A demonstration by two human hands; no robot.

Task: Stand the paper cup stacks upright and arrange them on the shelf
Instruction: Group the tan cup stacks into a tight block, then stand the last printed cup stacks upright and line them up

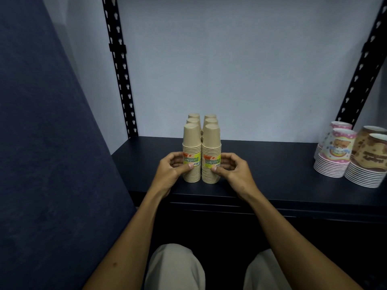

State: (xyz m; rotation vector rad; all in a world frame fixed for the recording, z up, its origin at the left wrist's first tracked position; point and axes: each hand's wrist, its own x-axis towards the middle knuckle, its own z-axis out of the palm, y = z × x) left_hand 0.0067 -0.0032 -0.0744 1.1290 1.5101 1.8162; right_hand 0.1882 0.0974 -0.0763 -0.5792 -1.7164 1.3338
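Note:
Several tan paper cup stacks stand upright, upside down, in two rows on the dark shelf (272, 164). The front left stack (191, 143) and the front right stack (211, 145) touch side by side and carry yellow "Disposable Tableware" labels. My left hand (170, 171) grips the front left stack, thumb on its front, fingers curled round its left side. My right hand (232, 171) grips the front right stack the same way from the right. The stacks behind are mostly hidden.
At the shelf's right end stand pink patterned cup stacks (333, 155) and brown patterned cup stacks (368, 162). Black perforated uprights (121, 80) rise at both back corners. A dark blue panel (41, 143) closes the left side. My knees show below.

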